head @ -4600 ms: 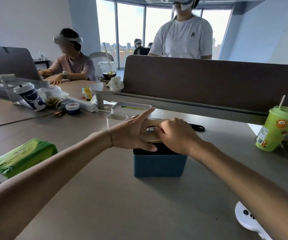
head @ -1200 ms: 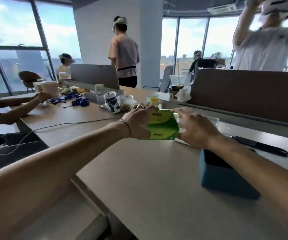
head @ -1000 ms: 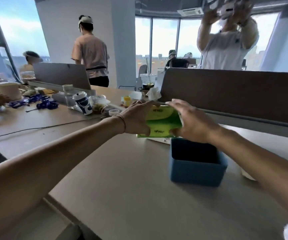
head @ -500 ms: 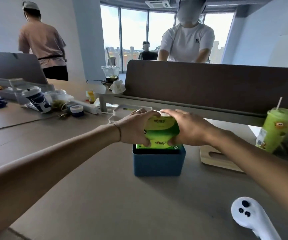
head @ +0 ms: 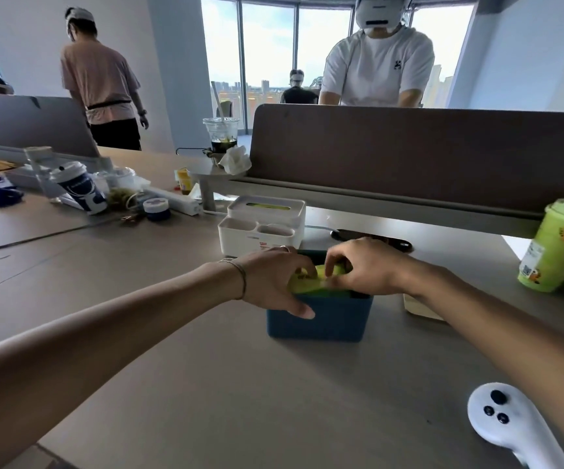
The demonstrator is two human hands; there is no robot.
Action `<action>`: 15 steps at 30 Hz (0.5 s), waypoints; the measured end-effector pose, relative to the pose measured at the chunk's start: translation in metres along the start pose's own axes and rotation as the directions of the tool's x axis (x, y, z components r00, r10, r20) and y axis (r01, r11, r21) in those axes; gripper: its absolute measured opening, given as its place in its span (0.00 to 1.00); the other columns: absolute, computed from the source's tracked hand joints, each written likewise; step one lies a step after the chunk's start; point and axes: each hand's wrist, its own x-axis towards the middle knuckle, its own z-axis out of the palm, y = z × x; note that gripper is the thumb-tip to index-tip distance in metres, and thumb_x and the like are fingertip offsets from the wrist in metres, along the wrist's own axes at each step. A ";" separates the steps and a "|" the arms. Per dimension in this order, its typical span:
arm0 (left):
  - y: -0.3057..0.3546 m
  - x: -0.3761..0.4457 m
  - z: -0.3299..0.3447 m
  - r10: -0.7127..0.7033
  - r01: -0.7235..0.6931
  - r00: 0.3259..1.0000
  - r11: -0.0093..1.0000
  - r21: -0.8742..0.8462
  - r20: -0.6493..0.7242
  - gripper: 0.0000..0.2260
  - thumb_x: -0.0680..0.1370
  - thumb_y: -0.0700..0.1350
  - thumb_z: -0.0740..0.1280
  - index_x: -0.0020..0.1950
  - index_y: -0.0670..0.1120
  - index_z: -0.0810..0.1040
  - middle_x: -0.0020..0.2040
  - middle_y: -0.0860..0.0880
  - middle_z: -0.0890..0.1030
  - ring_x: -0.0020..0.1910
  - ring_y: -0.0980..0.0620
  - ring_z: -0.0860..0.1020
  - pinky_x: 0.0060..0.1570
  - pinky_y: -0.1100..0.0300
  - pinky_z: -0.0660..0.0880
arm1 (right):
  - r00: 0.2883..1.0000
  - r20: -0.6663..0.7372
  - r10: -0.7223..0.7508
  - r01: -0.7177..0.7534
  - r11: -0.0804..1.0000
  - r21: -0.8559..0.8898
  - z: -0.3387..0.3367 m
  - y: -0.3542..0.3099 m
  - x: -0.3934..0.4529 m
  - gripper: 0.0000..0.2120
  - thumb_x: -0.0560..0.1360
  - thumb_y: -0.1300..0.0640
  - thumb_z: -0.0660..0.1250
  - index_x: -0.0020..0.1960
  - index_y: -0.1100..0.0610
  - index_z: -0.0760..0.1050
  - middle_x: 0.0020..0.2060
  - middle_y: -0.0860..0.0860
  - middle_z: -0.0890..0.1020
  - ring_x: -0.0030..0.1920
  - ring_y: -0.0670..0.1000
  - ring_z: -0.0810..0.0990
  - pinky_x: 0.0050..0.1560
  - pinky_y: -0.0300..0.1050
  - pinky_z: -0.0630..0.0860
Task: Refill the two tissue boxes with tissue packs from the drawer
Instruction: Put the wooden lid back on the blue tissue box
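Wide grey desk (head: 206, 384), cluttered at far left, bare near. Blue tissue box (head: 321, 318) at centre, lid off; wooden lid (head: 421, 308) flat just right of it. White tissue box (head: 263, 226) just beyond, lid on, green showing through its slot, probably filled already.

Green tissue pack (head: 311, 282) sunk into the blue box, top near the rim. Left hand (head: 273, 282) gripping pack and box's left wall, thumb outside. Right hand (head: 365, 269) pinching the pack's top with curled fingers.

Best practice now, as a judgement: press evenly until level below the rim, steady the box, free the first tissue, then refit the lid with slot aligned.
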 end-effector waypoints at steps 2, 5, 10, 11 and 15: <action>0.004 0.004 -0.002 -0.023 0.023 1.000 0.999 -0.025 0.014 0.28 0.68 0.72 0.68 0.61 0.57 0.76 0.50 0.54 0.77 0.48 0.51 0.76 0.49 0.54 0.76 | 1.000 0.020 0.008 -0.008 1.000 0.025 0.003 0.003 0.001 0.13 0.75 0.40 0.68 0.50 0.48 0.83 0.45 0.46 0.85 0.48 0.49 0.81 0.48 0.48 0.77; 0.012 0.014 -0.004 -0.033 0.031 0.999 0.998 -0.053 -0.032 0.30 0.66 0.77 0.59 0.55 0.58 0.79 0.46 0.55 0.81 0.45 0.54 0.79 0.48 0.51 0.79 | 1.000 -0.016 -0.012 0.011 1.000 -0.027 0.004 0.004 -0.001 0.13 0.78 0.44 0.66 0.53 0.49 0.84 0.50 0.47 0.85 0.52 0.51 0.81 0.55 0.51 0.77; 0.039 0.056 -0.015 -0.043 0.042 0.974 0.999 -0.007 -0.221 0.19 0.76 0.64 0.63 0.62 0.56 0.79 0.58 0.52 0.81 0.56 0.49 0.78 0.52 0.54 0.74 | 0.983 -0.173 0.062 -0.053 0.997 0.059 -0.017 0.044 -0.019 0.07 0.77 0.49 0.67 0.49 0.47 0.84 0.50 0.46 0.85 0.50 0.51 0.81 0.53 0.52 0.78; 0.048 0.068 -0.016 -0.032 0.029 0.969 0.999 -0.016 -0.247 0.19 0.76 0.62 0.65 0.62 0.56 0.78 0.59 0.51 0.80 0.57 0.48 0.78 0.53 0.54 0.74 | 0.977 -0.191 0.093 -0.083 0.995 0.062 -0.021 0.057 -0.024 0.06 0.77 0.50 0.67 0.47 0.46 0.83 0.48 0.46 0.85 0.49 0.50 0.82 0.52 0.51 0.79; 0.095 0.115 -0.009 0.067 -0.058 0.983 0.997 0.060 -0.172 0.27 0.73 0.62 0.69 0.70 0.54 0.73 0.64 0.48 0.77 0.62 0.45 0.75 0.57 0.53 0.74 | 0.952 -0.191 0.238 -0.235 0.971 0.041 -0.025 0.109 -0.053 0.07 0.76 0.56 0.67 0.46 0.48 0.84 0.48 0.47 0.86 0.51 0.50 0.81 0.51 0.48 0.77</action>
